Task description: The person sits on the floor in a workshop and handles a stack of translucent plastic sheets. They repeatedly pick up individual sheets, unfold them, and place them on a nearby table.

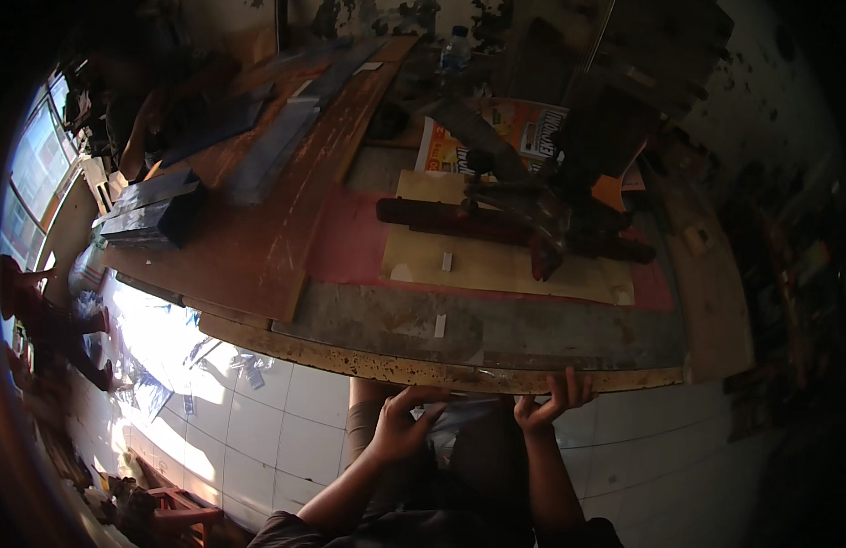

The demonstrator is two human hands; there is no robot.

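Observation:
My left hand (407, 426) is just below the near edge of the worktable (350, 354), fingers curled and thumb bent toward them. Beside its fingertips and over my lap is a blurred, bluish, see-through piece (468, 414), perhaps plastic film; its shape is unclear and the grip on it is partly hidden. To the right, my right hand (552, 406) touches the table's edge with fingers raised and spread. Two small white strips, one (440, 326) near the edge and another (447, 262) on a yellowish sheet (414, 251), lie ahead of my hands.
A dark red bar (423, 215) with a dark metal arm (532, 205) spans the sheet. On a brown board (258, 233) at left lie dark sheets and a dark block (153, 210). Another person's arm (140, 137) reaches in there. A bottle (456, 50) stands behind. Scraps (149, 393) litter the tiled floor.

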